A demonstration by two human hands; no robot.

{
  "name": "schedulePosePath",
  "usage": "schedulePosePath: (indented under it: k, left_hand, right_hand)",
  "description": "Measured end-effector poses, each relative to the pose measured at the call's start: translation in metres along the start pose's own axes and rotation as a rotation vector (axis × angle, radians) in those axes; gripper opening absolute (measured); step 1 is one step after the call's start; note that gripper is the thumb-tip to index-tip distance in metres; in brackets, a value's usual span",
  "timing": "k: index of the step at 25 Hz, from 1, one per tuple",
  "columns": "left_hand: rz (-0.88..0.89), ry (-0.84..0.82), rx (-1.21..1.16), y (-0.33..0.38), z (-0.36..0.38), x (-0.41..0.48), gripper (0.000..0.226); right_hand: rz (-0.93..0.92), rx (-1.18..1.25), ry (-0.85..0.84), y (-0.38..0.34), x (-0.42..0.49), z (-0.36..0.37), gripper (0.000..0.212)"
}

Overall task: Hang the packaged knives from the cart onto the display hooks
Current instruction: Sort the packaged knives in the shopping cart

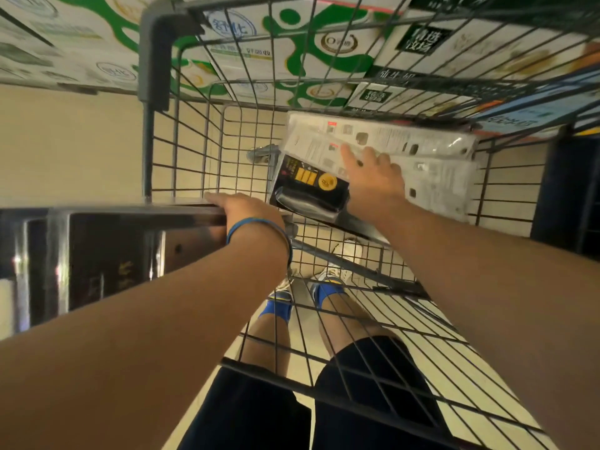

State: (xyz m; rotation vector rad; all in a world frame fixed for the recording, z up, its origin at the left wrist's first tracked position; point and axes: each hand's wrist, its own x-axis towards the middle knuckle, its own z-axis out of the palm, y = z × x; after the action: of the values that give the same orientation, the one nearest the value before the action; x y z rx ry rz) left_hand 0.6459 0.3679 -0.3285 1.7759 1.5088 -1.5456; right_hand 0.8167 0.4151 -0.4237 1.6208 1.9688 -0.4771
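The view looks straight down into a wire cart (194, 151) that fills the middle of the frame. The packaged knives (422, 141) lie in a loose pile against the cart's right side, in the upper right of the basket. They are pale blister packs turned printed back up, overlapping one another. A black pack (308, 186) with gold labels lies just left of them and partly under their edge. The right hand (373, 180) reaches in from the lower right and rests on the pale packs. Its index finger is stretched forward and touching the plastic, and the other fingers are relaxed, not closed round anything. Its thumb is hidden, so any grip underneath cannot be told. The left hand (246, 212), with a blue wristband (259, 228) on the wrist, lies at centre left on the cart's near rim. The rim there meets a dark glossy fixture (97, 248). The fingers lie straight along the rail and seem to rest on it rather than clasp it. White and green boxes (292, 43) stand stacked beyond the cart along the top of the frame. Through the mesh at the bottom show dark shorts (373, 368), blue socks (328, 292) and pale shoes (347, 254) on a beige floor (65, 141).
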Motion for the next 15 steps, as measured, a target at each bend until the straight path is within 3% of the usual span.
schedulePosePath:
  k: [2,4,8,10,11,13,15]
  left_hand:
    - [-0.011,0.001,-0.021,0.003,-0.001,-0.002,0.038]
    - [-0.011,0.008,-0.05,0.006,-0.009,0.002,0.041]
    - [0.154,0.237,-0.283,0.018,-0.021,0.012,0.041]
    - [0.213,0.32,-0.627,0.025,-0.024,0.015,0.043]
    - [0.186,0.283,-0.871,0.028,-0.023,0.018,0.049]
    - [0.121,0.054,-1.437,0.035,-0.021,0.023,0.053]
    - [0.026,-0.133,-1.875,0.039,-0.017,0.026,0.037]
  right_hand:
    - [0.012,0.088,-0.01,0.009,0.003,-0.013,0.052]
    - [0.022,0.171,0.005,0.026,0.013,-0.032,0.033]
    - [-0.077,0.386,0.083,0.052,0.027,-0.064,0.047]
    - [-0.104,0.414,0.189,0.042,0.025,-0.066,0.052]
    - [-0.092,0.423,0.248,0.036,0.022,-0.065,0.059]
    - [-0.061,0.448,0.301,0.026,0.014,-0.063,0.072]
    - [-0.074,0.381,0.312,0.021,0.009,-0.066,0.077]
